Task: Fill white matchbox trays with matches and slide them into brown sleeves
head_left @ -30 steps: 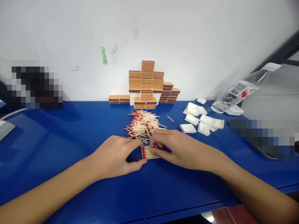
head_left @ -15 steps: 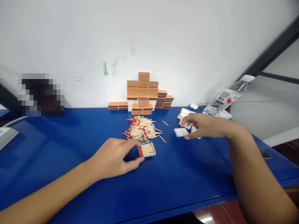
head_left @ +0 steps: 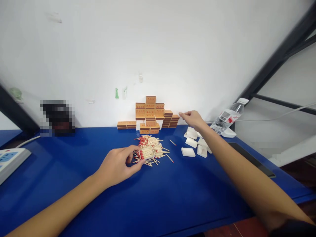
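Observation:
My left hand pinches a small white matchbox tray full of red-tipped matches between thumb and fingers. It is raised and tilted a little above the near part of a pile of loose matches. Further right and back, my right hand reaches out with its fingers stretched to the left, nothing visible in them. Its fingertips are close to the right end of the stacked orange-brown matchboxes, apart from them in the picture. Part of that hand's underside is hidden.
Several white matchbox trays lie below my right forearm. Behind them a plastic bottle leans beside a white object. A dark flat device lies at right, a power strip at left. One loose match lies apart.
My left hand has lifted the filled tray off the table and over the match pile. My right hand has moved from the white trays back and left towards the matchbox stack. The view has tilted up.

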`<state>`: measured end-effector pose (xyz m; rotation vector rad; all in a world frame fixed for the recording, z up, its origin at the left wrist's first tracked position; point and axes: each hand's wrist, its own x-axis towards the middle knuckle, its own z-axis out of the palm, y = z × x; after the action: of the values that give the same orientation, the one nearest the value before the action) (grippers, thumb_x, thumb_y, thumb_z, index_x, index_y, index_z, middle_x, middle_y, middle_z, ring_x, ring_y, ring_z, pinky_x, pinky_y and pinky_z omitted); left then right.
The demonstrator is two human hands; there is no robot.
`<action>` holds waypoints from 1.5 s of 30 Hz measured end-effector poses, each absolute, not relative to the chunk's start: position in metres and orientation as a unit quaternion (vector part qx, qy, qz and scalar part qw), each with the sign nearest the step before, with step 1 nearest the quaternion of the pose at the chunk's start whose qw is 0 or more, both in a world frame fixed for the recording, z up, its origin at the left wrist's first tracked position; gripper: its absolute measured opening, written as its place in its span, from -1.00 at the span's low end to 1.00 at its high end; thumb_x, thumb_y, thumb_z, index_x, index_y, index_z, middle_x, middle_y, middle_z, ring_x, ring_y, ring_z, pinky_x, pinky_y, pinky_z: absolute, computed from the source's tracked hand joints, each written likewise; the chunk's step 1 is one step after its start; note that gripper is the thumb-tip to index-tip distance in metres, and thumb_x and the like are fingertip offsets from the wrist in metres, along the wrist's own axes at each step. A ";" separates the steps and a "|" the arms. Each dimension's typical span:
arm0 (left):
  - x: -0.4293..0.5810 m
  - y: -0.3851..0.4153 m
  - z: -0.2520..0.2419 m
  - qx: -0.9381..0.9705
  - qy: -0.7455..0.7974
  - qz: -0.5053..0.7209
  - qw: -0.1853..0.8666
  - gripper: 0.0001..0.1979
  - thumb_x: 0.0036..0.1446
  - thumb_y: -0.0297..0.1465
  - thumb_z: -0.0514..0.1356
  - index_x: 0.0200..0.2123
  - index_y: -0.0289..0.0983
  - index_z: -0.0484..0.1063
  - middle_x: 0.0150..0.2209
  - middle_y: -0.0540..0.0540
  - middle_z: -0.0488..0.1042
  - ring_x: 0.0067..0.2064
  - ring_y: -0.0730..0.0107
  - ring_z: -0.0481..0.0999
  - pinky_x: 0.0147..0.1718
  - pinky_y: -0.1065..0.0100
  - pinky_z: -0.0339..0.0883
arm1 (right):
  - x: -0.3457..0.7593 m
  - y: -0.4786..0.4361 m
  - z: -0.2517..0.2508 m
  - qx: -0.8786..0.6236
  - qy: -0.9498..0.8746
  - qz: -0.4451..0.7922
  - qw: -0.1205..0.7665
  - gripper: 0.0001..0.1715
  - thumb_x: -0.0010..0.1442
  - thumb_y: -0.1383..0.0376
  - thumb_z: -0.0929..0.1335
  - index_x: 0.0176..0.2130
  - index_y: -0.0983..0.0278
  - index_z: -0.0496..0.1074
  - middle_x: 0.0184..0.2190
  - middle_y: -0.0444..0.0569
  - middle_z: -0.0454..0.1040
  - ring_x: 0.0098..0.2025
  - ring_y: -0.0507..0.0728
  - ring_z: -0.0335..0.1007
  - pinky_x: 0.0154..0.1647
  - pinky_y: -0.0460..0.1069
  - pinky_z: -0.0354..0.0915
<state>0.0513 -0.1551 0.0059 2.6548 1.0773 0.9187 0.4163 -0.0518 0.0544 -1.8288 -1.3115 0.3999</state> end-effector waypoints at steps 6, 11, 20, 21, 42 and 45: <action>0.050 -0.147 0.012 0.842 0.388 0.373 0.031 -0.73 0.27 -0.18 0.28 -0.09 -0.23 0.54 -0.32 -0.02 0.55 -0.34 0.38 0.46 -0.35 0.34 0.36 | 0.417 -0.040 0.056 -0.760 -0.430 0.238 0.424 -0.53 0.39 0.14 0.42 0.19 0.29 0.42 0.16 0.10 0.46 0.08 0.25 0.49 0.06 0.22 0.48; 0.050 -0.147 0.014 0.818 0.416 0.394 0.060 -0.76 0.23 -0.24 0.33 -0.09 -0.22 0.58 -0.24 -0.06 0.59 -0.29 0.35 0.49 -0.37 0.35 0.42 | 0.406 -0.081 0.058 -0.713 -0.426 0.212 0.515 -0.65 0.44 0.10 0.33 -0.07 0.36 0.46 -0.25 0.02 0.50 -0.37 0.04 0.38 -0.39 -0.04 0.35; 0.053 -0.151 0.012 0.817 0.389 0.421 0.065 -0.73 0.22 -0.26 0.38 -0.03 -0.18 0.59 -0.17 -0.08 0.64 -0.23 0.33 0.55 -0.28 0.28 0.54 | 0.317 -0.155 0.030 -0.491 -0.609 0.405 0.474 -0.52 0.23 -0.12 0.43 -0.35 0.23 0.39 -0.60 -0.25 0.24 -0.58 -0.04 0.02 -0.58 -0.08 -0.03; 0.053 -0.151 0.011 0.817 0.388 0.422 0.068 -0.72 0.22 -0.27 0.38 -0.02 -0.18 0.60 -0.17 -0.08 0.64 -0.22 0.33 0.56 -0.26 0.28 0.55 | 0.315 -0.156 0.029 -0.480 -0.615 0.414 0.469 -0.54 0.26 -0.10 0.42 -0.35 0.22 0.38 -0.59 -0.24 0.25 -0.58 -0.04 0.02 -0.58 -0.08 -0.02; 0.053 -0.149 0.008 0.851 0.328 0.410 0.026 -0.76 0.23 -0.28 0.37 -0.08 -0.25 0.61 -0.09 -0.15 0.64 -0.05 0.23 0.64 -0.01 0.14 0.60 | 0.336 -0.158 0.037 -0.441 -0.714 0.425 0.340 -0.52 0.41 -0.07 0.31 -0.38 0.20 0.25 -0.58 -0.26 0.23 -0.55 -0.01 0.11 -0.54 -0.07 0.06; 0.054 -0.151 0.006 0.857 0.316 0.407 0.023 -0.77 0.24 -0.28 0.37 -0.08 -0.24 0.61 -0.09 -0.15 0.65 0.00 0.18 0.64 0.01 0.09 0.60 | 0.334 -0.160 0.034 -0.432 -0.721 0.440 0.316 -0.52 0.42 -0.08 0.30 -0.36 0.20 0.26 -0.57 -0.26 0.25 -0.55 -0.01 0.15 -0.53 -0.07 0.09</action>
<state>0.0538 -0.1507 0.0062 2.6520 0.9771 1.2611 0.3336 -0.1600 0.0342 -1.1370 -1.9000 1.1591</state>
